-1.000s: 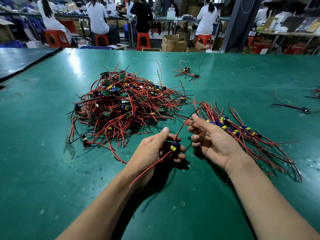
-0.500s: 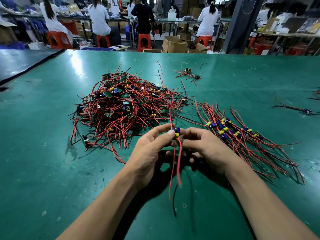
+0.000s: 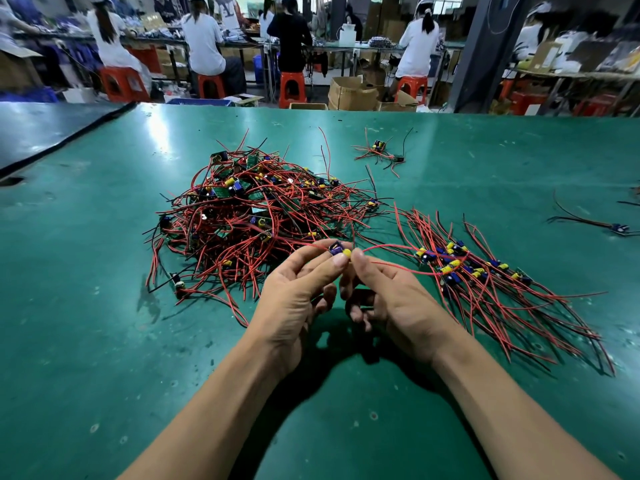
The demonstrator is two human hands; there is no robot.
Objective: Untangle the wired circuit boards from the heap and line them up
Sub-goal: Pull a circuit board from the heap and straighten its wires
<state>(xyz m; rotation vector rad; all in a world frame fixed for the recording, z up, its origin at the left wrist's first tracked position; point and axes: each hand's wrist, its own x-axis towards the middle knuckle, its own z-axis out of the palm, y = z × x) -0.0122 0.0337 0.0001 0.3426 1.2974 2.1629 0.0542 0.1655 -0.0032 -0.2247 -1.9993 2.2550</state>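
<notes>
A tangled heap (image 3: 258, 216) of small green circuit boards with red and black wires lies on the green table (image 3: 104, 341), left of centre. To its right a row of lined-up boards (image 3: 485, 271) fans its wires toward me. Between the two, my left hand (image 3: 298, 299) and my right hand (image 3: 391, 299) together pinch one small board (image 3: 337, 250) with a blue and a yellow part, raised above the table. Its red wires run out sideways, left toward the heap and right over the row.
A small loose cluster of wired boards (image 3: 381, 152) lies at the back. Another single wired board (image 3: 616, 228) sits at the far right. Beyond the table's far edge people sit on red stools (image 3: 291, 86) at other benches, with cardboard boxes (image 3: 349, 95) on the floor.
The board was first in my left hand alone, then both hands took it. Its red wires hung down toward me half a second ago; they now stretch out sideways.
</notes>
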